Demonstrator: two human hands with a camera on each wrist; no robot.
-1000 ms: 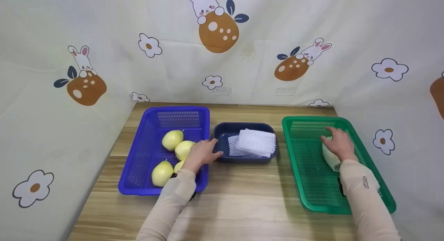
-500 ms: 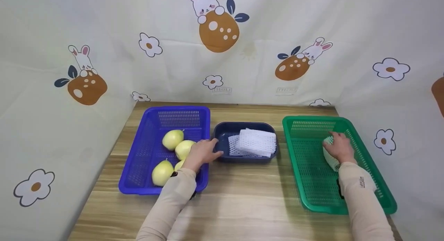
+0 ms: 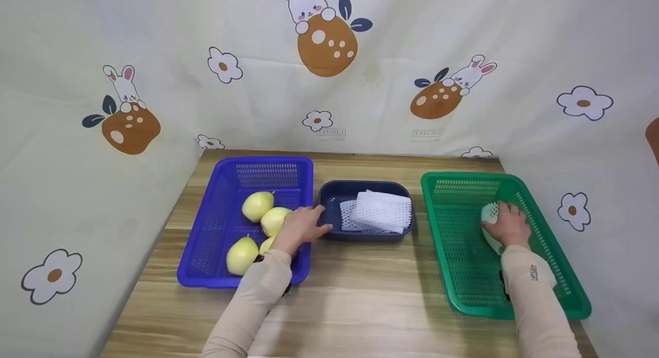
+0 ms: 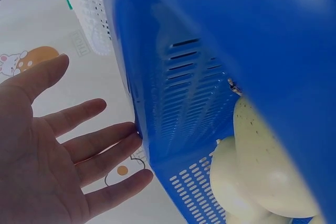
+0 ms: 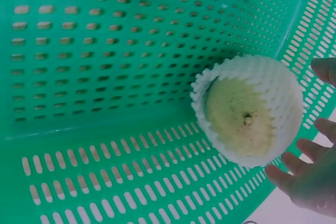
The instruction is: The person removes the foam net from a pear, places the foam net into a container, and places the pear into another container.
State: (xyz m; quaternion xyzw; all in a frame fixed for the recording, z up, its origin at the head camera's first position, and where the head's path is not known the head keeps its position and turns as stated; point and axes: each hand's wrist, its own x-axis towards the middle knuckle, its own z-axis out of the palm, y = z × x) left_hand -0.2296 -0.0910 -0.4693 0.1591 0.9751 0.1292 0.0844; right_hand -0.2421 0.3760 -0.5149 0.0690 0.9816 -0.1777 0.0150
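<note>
In the head view, my left hand [image 3: 301, 226] reaches over the right rim of the blue basket [image 3: 262, 159]. Its fingers spread loosely, and the left wrist view shows fingertips right at the basket's outer wall. Several pale yellow-green pears [image 3: 257, 207] lie inside that basket, one partly hidden by my forearm. On the right, my right hand [image 3: 509, 226] is in the green basket [image 3: 453, 244], over a pear in a white foam net [image 3: 490, 212]. The right wrist view shows the bare end of this netted pear [image 5: 241, 116], with my extended fingers [image 5: 298, 165] close beside it.
Between the baskets stands a small navy basin [image 3: 331, 214] holding white foam nets [image 3: 383, 211]. Everything rests on a wood-grain table [image 3: 365, 291]. A printed curtain [image 3: 257, 100] with rabbits and flowers rises behind and along both sides.
My right hand has drawn back slightly toward me, so more of the netted pear's far end shows. My left hand stays where it was.
</note>
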